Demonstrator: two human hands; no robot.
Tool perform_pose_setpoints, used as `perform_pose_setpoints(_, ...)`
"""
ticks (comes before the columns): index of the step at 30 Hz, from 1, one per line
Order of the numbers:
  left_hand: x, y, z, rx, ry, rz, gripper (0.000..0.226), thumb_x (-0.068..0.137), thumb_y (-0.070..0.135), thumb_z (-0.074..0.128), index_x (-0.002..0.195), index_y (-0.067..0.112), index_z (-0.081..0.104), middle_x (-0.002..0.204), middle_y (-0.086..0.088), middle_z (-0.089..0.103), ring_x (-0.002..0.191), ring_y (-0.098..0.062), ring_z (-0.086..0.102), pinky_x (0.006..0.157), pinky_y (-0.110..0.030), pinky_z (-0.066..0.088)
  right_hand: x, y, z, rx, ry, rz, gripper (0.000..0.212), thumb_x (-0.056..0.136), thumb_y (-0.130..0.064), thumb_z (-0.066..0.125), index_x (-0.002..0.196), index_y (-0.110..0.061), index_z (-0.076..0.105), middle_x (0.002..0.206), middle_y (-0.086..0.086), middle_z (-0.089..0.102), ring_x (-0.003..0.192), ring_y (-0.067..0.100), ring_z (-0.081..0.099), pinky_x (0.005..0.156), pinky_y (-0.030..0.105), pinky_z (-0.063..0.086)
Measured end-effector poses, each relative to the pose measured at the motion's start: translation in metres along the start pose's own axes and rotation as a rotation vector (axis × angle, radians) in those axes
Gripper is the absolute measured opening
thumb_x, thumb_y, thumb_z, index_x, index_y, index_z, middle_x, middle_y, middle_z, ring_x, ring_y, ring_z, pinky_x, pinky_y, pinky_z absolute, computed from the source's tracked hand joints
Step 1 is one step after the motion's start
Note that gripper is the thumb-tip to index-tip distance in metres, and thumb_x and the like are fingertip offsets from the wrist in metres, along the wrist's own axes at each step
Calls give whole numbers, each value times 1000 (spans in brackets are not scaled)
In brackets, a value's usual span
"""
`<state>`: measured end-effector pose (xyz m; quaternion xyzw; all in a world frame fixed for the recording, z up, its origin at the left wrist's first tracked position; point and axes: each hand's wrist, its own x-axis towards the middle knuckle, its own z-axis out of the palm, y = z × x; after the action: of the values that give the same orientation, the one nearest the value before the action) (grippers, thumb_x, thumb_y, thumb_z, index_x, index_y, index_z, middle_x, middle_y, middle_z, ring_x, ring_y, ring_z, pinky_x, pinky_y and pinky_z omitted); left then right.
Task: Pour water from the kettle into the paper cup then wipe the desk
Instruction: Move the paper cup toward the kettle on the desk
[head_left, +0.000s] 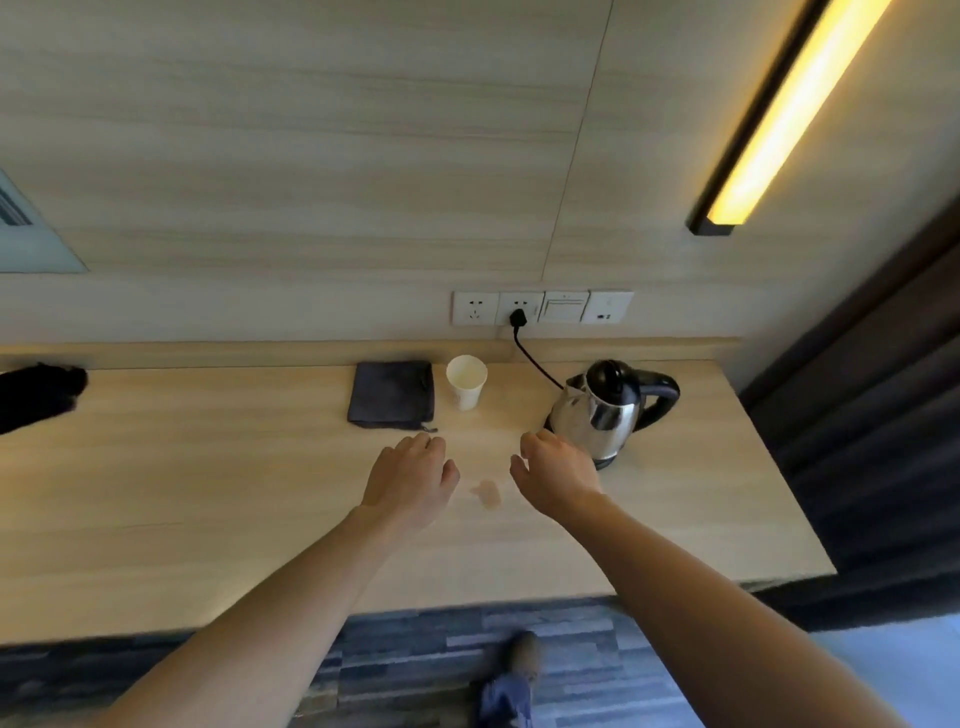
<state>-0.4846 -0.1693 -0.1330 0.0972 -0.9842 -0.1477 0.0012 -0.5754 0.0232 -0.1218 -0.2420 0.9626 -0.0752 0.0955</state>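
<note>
Steel kettle (602, 410) upright at desk (208, 493) right rear, spout toward paper cup (466, 381), handle pointing right. Folded dark cloth (392, 394) left of cup. Left hand (413, 480) and right hand (558, 475) loosely spread, empty, flanking small puddle (487, 491).

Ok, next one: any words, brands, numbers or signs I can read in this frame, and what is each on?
No text is legible in this frame.
Paper cup: a faint reddish mark low on its side, too small and blurred to read.
Wall sockets and switch plates: only socket holes and tiny marks, nothing readable.
Kettle: no label visible on the steel body.
Grey cloth: no tag text readable.
</note>
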Motion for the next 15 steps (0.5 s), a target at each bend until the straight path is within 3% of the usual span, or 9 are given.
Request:
perform_pose_setpoints(7,60,8,7,15,43,-125,20,100,29,48,85,16,49,88,-6,60,82,-29,60,61,-38,39,87,21,-11,-4,-67,-162,29,103,-38,47,109,-13,60,108,7,64,103,30,60,78,40,50)
perform_pose_setpoints(11,92,6,10,47,14,-170,19,101,31,47,92,15,51,92,-5,58,87,-27,60,65,-38,40,128,22,-13,4,-107,-234,30,103,-39,49,116,-13,57,112,7,62,105,29,59,73,36,41)
perform_pose_setpoints(15,123,-2,14,73,-56,-181,22,99,34,50,104,13,55,102,-7,61,97,-30,61,73,-41,43,166,22,-14,30,-176,-258,39,101,-39,53,131,-13,52,124,8,61,110,29,60,82,39,49)
